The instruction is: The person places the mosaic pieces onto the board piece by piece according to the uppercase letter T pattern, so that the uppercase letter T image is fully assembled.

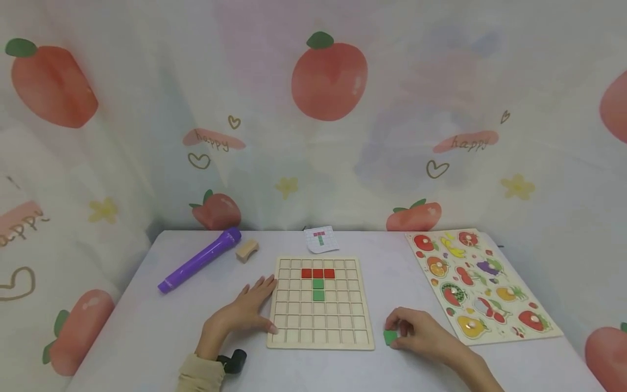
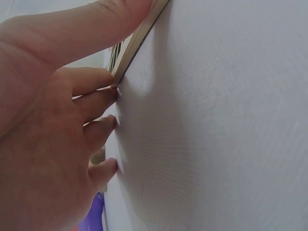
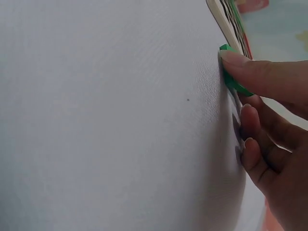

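A wooden grid board (image 1: pixel 341 321) lies mid-table, with red tiles (image 1: pixel 318 273) in a row of three and two green tiles (image 1: pixel 318 288) below the middle one. My left hand (image 1: pixel 245 310) rests at the board's left side, fingers spread, thumb and fingertips touching its edge. In the left wrist view, the fingers (image 2: pixel 98 103) extend to the board's edge. To the right of the board, my right hand (image 1: pixel 416 332) pinches a green square tile (image 1: pixel 389 337) between thumb and fingers, close to the tabletop. The right wrist view shows the thumb on this green tile (image 3: pixel 231 82).
A small pattern card (image 1: pixel 321 240) with a red and green T lies behind the board. A purple toy microphone (image 1: pixel 200 261) and a notched wooden block (image 1: pixel 247 251) are at the left. A fruit puzzle board (image 1: pixel 480 286) occupies the right side.
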A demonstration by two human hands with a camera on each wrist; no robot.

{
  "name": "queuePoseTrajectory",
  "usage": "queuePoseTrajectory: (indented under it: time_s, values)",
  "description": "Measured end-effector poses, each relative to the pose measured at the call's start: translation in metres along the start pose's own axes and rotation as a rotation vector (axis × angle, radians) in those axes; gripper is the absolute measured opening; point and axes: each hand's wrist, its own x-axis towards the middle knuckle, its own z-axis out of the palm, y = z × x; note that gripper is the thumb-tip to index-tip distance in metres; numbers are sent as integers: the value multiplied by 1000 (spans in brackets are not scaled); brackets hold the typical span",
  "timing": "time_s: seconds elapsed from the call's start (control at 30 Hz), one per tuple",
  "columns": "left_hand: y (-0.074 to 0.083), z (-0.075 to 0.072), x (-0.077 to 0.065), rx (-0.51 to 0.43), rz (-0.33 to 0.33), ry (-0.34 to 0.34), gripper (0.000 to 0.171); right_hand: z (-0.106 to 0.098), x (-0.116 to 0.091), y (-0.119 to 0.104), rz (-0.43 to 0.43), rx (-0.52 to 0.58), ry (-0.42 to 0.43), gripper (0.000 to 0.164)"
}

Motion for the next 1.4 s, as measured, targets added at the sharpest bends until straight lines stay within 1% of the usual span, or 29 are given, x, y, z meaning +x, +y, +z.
queuePoseTrajectory:
  time_s: [0.07, 0.17, 0.3, 0.4, 0.5, 0.63, 0.73, 1.0, 1.1, 1.2, 1.33, 1.4]
  values:
    - [0, 0, 0, 2, -2, -2, 115, 1, 1, 1, -3, 5, 9, 21]
    - [0, 0, 1, 0, -13, -8, 114, 4, 3, 2, 14, 13, 22, 17]
    - [1, 1, 1, -3, -21, -8, 114, 5, 6, 0, 77, 14, 44, 12]
    - [1, 1, 1, -4, -23, -2, 115, 4, 12, -3, 100, -2, 72, 10]
    - [2, 1, 2, -3, -22, -1, 115, 4, 18, -8, 81, 4, 98, 10]
    - [3, 1, 2, -4, -19, -2, 115, 7, 27, -12, 10, 90, 103, 13]
    - [4, 0, 1, -5, -24, -2, 115, 12, 34, -17, -25, 149, 100, 17]
    - [4, 1, 1, -5, -32, -5, 114, 24, 52, -28, -3, 154, 139, 24]
    - [4, 0, 0, -10, -26, -5, 115, 28, 59, -32, -2, 163, 149, 23]
    - [5, 0, -1, -9, -24, -4, 115, 31, 65, -37, 7, 161, 161, 18]
    - [5, 0, -1, -9, -30, -1, 115, 35, 73, -42, 16, 161, 152, 16]
    - [4, 0, -1, -8, -30, -2, 115, 37, 76, -43, 6, 152, 146, 18]
